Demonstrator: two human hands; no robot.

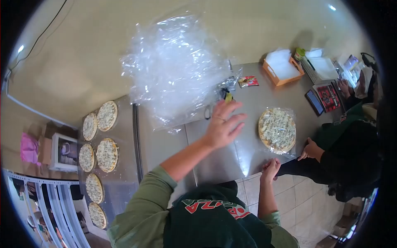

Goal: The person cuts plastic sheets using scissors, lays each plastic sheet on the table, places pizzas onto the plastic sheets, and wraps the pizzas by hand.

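Left of the pizza (278, 131): bags (178, 70), then left hand (224, 127), loosely spread, empty; by its near edge, right hand (271, 168) half-curled, grip on film (292, 114) unclear; pizza lies wrapped on the surface (215, 163), best kept flat, film drawn smooth without pressing down.

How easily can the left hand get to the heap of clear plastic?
Probably yes: the left hand hovers near the heap of clear plastic, looks empty, and nothing visible blocks its way.

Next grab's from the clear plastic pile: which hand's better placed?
Left, probably: the left hand is open, fingers spread, near the plastic pile. The right hand is curled farther off, near the bagged pizza.
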